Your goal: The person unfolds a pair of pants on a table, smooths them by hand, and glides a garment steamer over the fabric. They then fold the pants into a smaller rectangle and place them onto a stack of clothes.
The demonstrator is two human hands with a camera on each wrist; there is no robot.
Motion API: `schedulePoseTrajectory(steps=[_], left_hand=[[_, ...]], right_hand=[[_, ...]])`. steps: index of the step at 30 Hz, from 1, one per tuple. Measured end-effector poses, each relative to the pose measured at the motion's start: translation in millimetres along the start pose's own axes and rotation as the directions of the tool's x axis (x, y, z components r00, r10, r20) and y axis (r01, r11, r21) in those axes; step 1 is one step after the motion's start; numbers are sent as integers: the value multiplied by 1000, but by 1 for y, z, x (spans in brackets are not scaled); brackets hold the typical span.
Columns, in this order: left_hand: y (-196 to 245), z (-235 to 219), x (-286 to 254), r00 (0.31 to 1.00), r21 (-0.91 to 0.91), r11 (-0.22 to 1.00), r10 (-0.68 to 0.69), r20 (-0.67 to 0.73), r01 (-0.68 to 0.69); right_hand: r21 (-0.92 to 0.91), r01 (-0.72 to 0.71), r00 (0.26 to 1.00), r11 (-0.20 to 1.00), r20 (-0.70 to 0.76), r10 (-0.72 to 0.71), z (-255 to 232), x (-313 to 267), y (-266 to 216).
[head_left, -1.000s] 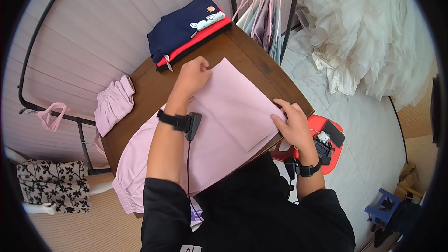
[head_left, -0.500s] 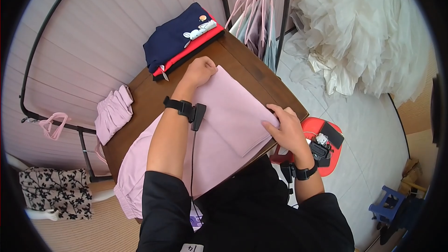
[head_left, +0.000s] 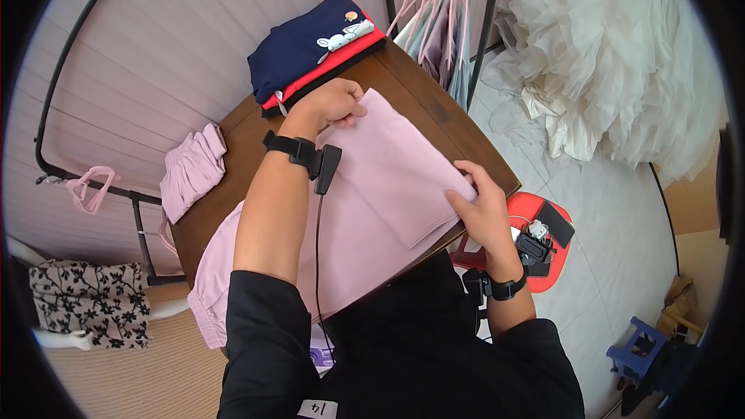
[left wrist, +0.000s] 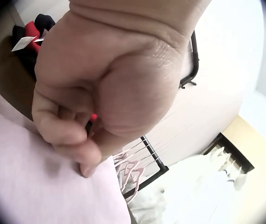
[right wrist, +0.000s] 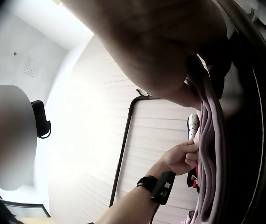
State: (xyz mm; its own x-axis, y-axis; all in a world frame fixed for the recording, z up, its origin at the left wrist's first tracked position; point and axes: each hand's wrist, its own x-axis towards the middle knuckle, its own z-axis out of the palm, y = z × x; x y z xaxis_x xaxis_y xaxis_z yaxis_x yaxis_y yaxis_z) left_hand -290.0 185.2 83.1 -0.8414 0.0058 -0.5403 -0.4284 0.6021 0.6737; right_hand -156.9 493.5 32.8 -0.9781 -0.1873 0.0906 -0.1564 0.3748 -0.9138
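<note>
A pink garment [head_left: 388, 178] lies on the brown table with its right part folded over in layers; its gathered waistband end hangs at the left edge. At the far corner of the fold is my left hand [head_left: 337, 102], its curled fingertips pinching the cloth edge. In the left wrist view, that hand [left wrist: 100, 88] covers part of the corner, and the cloth [left wrist: 44, 172] spreads below it. My right hand [head_left: 486, 206] grips the fold's right edge, thumb on top and fingers over the side. The right wrist view shows the stacked layers [right wrist: 210, 140] beside that hand [right wrist: 170, 56].
Folded navy [head_left: 291, 50] and red clothes lie at the table's back; a small folded pink garment [head_left: 194, 171] is at the left. Beyond the table's right corner stands a red stool [head_left: 555, 271] holding devices. A clothes rack [head_left: 485, 31] and white tulle [head_left: 597, 54] are behind.
My left hand's fingertips have shifted onto the far corner of the fold. The right hand stays at the right edge. The head view has tilted slightly back and forth.
</note>
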Motion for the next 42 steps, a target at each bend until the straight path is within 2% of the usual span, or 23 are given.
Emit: schedulePoseTrajectory(steps=[2,8,9,11,15,17,19,20,21,22,23,24,26,27,28,29,30,32,33,34,38,40,42], left_hand=[[5,1,-7,1000,-143,989,-24,13,26],[7,11,-14,989,-495,857,109,-100,-144],[3,10,-16,989,-500,853,111,-103,-148],[-14,3,-21,964,-682,688,243,-108,-250],[-52,-4,-56,912,-760,532,360,-195,-373],[-80,-6,-78,814,-797,353,513,-273,-490],[-120,-7,-89,770,-810,280,566,-294,-515],[-135,-5,-98,722,-818,211,617,-313,-535],[-151,-3,-110,720,-819,201,614,-322,-537],[-161,0,-127,804,-808,292,496,-329,-511],[-167,3,-142,868,-798,377,364,-338,-470],[-170,5,-154,866,-800,368,360,-348,-474],[-176,7,-175,964,-874,417,25,-264,-250],[-176,8,-179,968,-894,393,-38,-248,-214],[-175,14,-179,967,-900,378,-44,-253,-218],[-170,20,-176,934,-779,574,-68,-350,-250],[-167,23,-174,891,-620,743,-72,-449,-252],[-178,25,-160,875,-572,767,-29,-484,-291],[-178,25,-155,857,-507,794,34,-514,-335],[-175,24,-153,838,-436,818,100,-537,-376],[-158,17,-148,850,-395,871,48,-525,-293],[-147,10,-148,789,-203,874,270,-552,-441],[-129,4,-154,771,-172,871,296,-564,-461]], right_hand=[[34,-10,999,999,-33,11,0,4,6],[178,-14,992,984,-124,37,-7,10,-10],[118,75,986,990,-154,-56,-7,7,-16],[58,163,973,985,-175,-150,-4,-2,-31],[-40,444,892,895,-75,-446,16,-33,-60],[-44,504,863,863,-14,-505,29,-46,-62],[-29,739,664,673,199,-721,45,-57,-58],[-28,740,662,672,212,-719,52,-63,-57],[-33,785,596,618,309,-741,58,-68,-56],[-30,827,524,561,401,-751,63,-74,-55],[14,807,511,590,483,-711,64,-78,-54],[17,811,502,585,492,-711,64,-79,-53],[3,745,555,667,552,-622,59,-80,-50],[6,748,545,663,564,-620,56,-75,-47],[-105,733,613,672,530,-586,54,-67,-45],[-214,708,675,673,486,-556,53,-60,-43],[-209,719,661,663,501,-559,53,-55,-42],[-396,651,740,648,521,-426,55,-47,-40],[-427,652,735,627,560,-382,57,-47,-27],[-424,660,728,620,565,-388,58,-49,-23],[-441,663,736,605,533,-418,59,-51,-21],[-442,651,745,617,526,-409,60,-52,-22],[-445,633,762,634,506,-405,61,-53,-22]])
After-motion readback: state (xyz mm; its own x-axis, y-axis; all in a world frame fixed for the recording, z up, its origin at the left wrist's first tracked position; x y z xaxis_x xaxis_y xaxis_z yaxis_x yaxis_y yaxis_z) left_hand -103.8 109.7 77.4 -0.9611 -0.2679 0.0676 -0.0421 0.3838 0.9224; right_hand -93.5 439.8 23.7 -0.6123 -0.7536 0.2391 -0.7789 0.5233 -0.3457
